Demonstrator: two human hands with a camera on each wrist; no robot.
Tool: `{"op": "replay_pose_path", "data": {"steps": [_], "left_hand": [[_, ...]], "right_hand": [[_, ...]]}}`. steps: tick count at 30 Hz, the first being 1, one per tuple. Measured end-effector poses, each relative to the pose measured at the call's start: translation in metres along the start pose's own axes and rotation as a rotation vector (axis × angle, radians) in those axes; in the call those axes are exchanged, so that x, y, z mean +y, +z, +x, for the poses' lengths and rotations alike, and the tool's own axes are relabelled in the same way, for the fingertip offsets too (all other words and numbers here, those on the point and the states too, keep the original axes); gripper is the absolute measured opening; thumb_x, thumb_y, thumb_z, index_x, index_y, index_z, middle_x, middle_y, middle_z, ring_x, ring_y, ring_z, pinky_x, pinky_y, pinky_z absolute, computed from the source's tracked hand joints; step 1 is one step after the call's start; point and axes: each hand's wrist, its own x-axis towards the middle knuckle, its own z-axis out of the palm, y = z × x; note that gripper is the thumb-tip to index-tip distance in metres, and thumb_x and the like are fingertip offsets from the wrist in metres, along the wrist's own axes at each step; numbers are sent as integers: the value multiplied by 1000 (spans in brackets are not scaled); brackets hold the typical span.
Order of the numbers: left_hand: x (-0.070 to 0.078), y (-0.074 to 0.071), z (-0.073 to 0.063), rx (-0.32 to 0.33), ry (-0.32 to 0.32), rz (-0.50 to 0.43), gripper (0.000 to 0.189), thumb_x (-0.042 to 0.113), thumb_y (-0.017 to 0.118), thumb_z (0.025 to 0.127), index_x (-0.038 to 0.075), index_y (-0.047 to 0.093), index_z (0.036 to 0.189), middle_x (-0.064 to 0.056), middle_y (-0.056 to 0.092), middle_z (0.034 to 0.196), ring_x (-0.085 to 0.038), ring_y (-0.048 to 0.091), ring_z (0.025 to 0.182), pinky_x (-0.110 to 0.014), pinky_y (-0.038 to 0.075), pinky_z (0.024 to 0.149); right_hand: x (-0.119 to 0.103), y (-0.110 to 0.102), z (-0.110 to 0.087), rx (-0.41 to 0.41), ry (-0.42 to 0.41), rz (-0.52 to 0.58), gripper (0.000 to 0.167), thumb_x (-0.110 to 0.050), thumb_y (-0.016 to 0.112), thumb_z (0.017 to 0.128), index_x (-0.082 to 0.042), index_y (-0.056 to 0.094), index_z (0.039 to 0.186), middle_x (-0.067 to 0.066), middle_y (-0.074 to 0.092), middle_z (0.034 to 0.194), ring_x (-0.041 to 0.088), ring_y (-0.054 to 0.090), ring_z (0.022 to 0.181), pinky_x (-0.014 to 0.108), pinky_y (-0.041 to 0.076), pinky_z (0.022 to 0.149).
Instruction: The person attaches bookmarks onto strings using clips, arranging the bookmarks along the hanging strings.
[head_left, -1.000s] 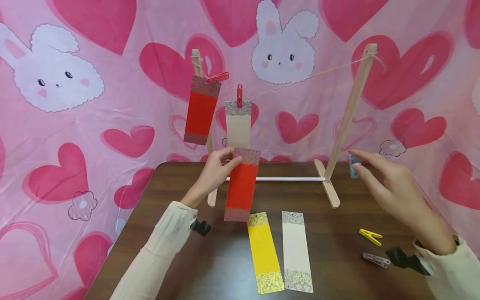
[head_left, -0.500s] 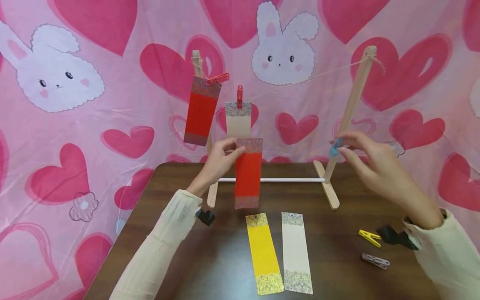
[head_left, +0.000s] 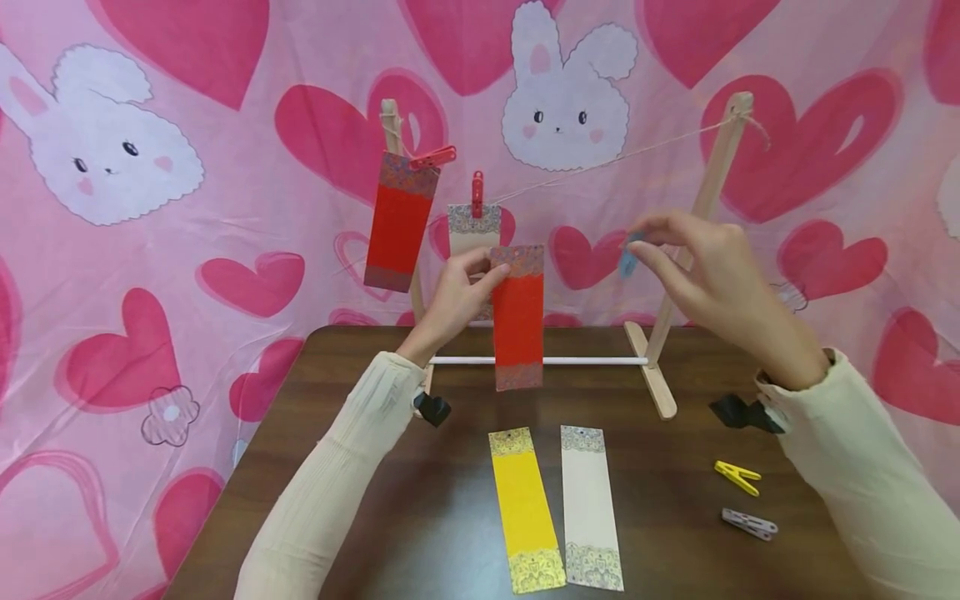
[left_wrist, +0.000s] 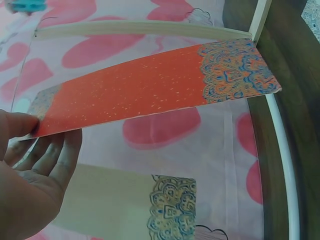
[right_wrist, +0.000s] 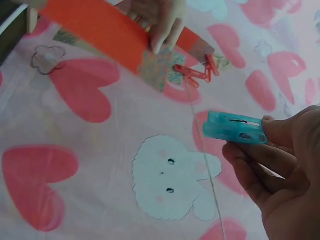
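My left hand (head_left: 456, 293) pinches a red card (head_left: 519, 321) by its patterned top edge, thumb in front, and the card hangs below the string (head_left: 600, 163). In the left wrist view the card's speckled red face and patterned far end show. Between the right hand's (head_left: 708, 262) thumb and fingers is a light blue clothespin (right_wrist: 235, 129), raised right of the card. A beige card (head_left: 472, 238) hangs on the string from a red clothespin (head_left: 477, 193), partly hidden by the left hand. Further left hangs another red card (head_left: 401, 227) with a red clothespin (head_left: 433, 157).
The string runs between two wooden posts; the right post (head_left: 722, 162) is partly behind the right hand. A white rod (head_left: 585, 361) joins their feet. On the brown table (head_left: 420, 517) lie a yellow card (head_left: 525, 504), a white card (head_left: 590, 500), a yellow clothespin (head_left: 737, 477) and a pale purple clothespin (head_left: 749, 523).
The left hand has raised the red card and brought it rightward. The right hand has moved up and left with the blue clothespin, closer to the card. The hanging cards stay put.
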Motion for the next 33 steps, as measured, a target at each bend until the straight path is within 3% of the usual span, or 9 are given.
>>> {"op": "replay_pose_path", "data": {"steps": [3,5,9,13,16,20,23,26,33], "left_hand": [[1,5,8,16,-1,-4,17,12,64,97,1,60,84,-7,63,77,-13,60,73,-26,50,69],[3,8,15,25,13,-9,21,10,63,98,0,55,82,-7,57,71,-14,57,70,-25,48,67],[8,13,27,40,37,-24,24,6,61,98,-4,49,80,-15,54,69,-25,54,67,-25,45,60],[12,18,34,31,20,-17,22,6,60,99,-7,51,84,-26,61,83,-35,58,75,-26,48,58],[13,22,38,16,3,-9,20,9,61,99,-5,55,87,-23,62,86,-32,59,77,-27,53,63],[14,25,41,17,-13,-41,14,12,63,98,-1,62,93,-15,67,89,-25,65,77,-32,59,71],[12,24,42,23,-17,-61,13,12,64,98,-1,64,97,-14,68,90,-23,68,77,-34,60,72],[9,23,41,17,-22,-61,13,12,63,98,-1,64,98,-14,68,90,-23,68,77,-33,60,72],[2,20,38,10,-27,-27,14,14,63,98,0,65,95,-14,69,90,-23,67,78,-34,59,72]], "right_hand": [[-4,2,13,60,-14,13,21,-2,75,87,3,67,106,9,75,96,22,72,92,7,45,76],[-5,3,23,97,-18,33,19,-3,75,87,2,68,105,10,76,96,20,72,95,8,45,67],[-5,10,48,124,-26,69,18,-7,72,90,2,68,105,9,76,97,20,71,100,10,45,66],[-4,21,72,113,-42,64,19,-11,69,93,2,67,106,9,75,100,20,70,104,12,48,83],[-6,28,87,113,-54,69,19,-14,67,95,2,66,107,10,75,102,19,70,106,22,52,91],[-8,31,108,132,-45,71,21,-17,64,98,2,66,108,8,75,104,17,69,107,22,52,83],[-5,34,121,111,-10,69,22,-20,62,99,0,66,109,7,75,107,14,69,108,19,51,80],[2,40,127,51,31,82,21,-18,62,99,0,66,109,8,74,108,15,69,106,24,52,86],[22,60,120,-64,88,125,18,-12,62,98,3,63,109,16,71,106,26,70,105,42,54,92]]}}
